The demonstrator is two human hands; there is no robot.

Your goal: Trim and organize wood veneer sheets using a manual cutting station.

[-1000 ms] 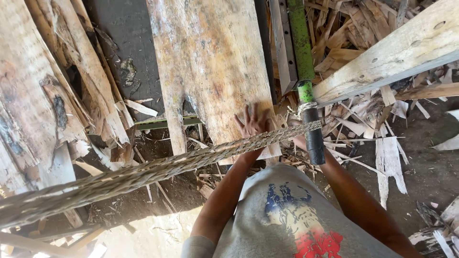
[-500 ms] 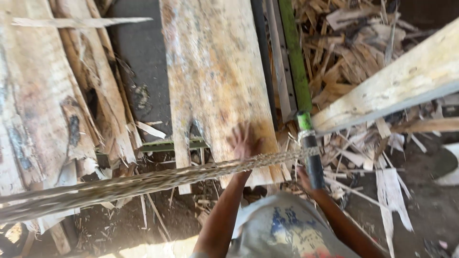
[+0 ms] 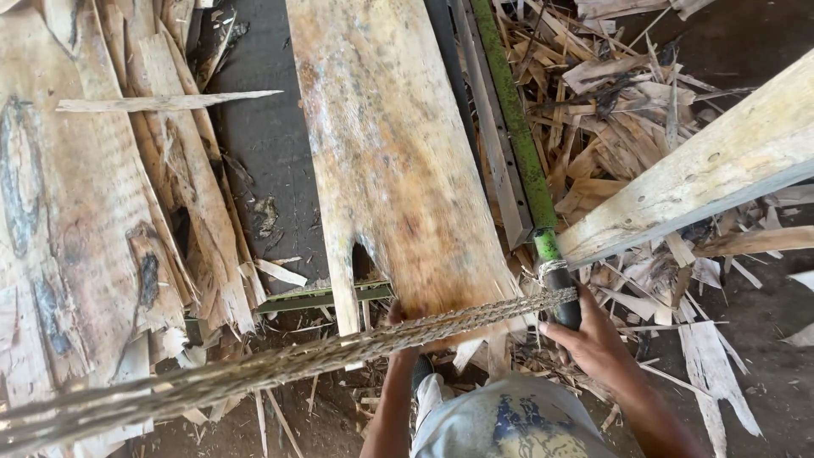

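Observation:
A wide, rough wooden slab [image 3: 390, 170] lies lengthwise on a dark machine bed [image 3: 271, 144]. My left hand [image 3: 398, 318] presses against the slab's near end, partly hidden behind a braided rope [image 3: 280, 369]. Beside the slab runs a long green bar [image 3: 517, 144]. My right hand [image 3: 593, 339] is closed around its black grip [image 3: 566, 301]. The rope is tied to the bar just above the grip and stretches off to the lower left.
A pale timber beam [image 3: 704, 170] slants in from the right above a heap of wood offcuts [image 3: 610, 93]. Bark-edged slabs [image 3: 76, 212] are stacked at the left. A grey metal rail [image 3: 496, 161] lies between slab and bar, and a green bracket [image 3: 322, 297] crosses under the slab's end.
My left hand has slid from flat on the slab's top, fingers spread, down to its near end. My right hand has stayed on the black grip. The view has shifted forward.

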